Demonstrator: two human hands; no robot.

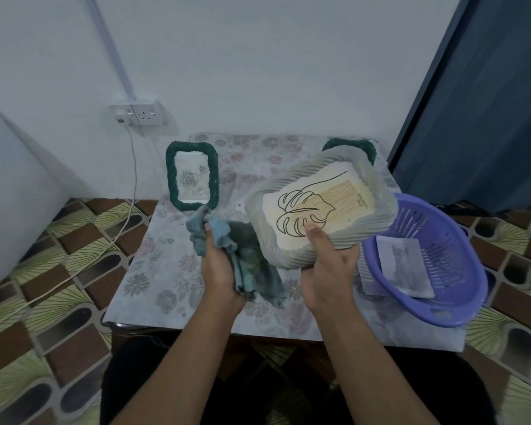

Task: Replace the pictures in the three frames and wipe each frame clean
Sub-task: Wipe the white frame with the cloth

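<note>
My right hand (328,265) grips the lower edge of a white wavy-rimmed picture frame (377,197), held tilted above the table; its picture is a line-drawn leaf on a yellow panel. My left hand (218,265) clutches a crumpled blue-green cloth (252,256) just left of that frame. A dark green frame (169,176) with a rose picture stands upright at the table's back left. Behind the white frame, only the top of another dark green frame (362,147) shows.
The small table (154,265) wears a floral cover. A purple plastic basket (454,271) at its right edge holds a grey cat picture (405,265). A wall socket (141,113) and white cable (129,210) lie to the left; a dark curtain (478,102) hangs right.
</note>
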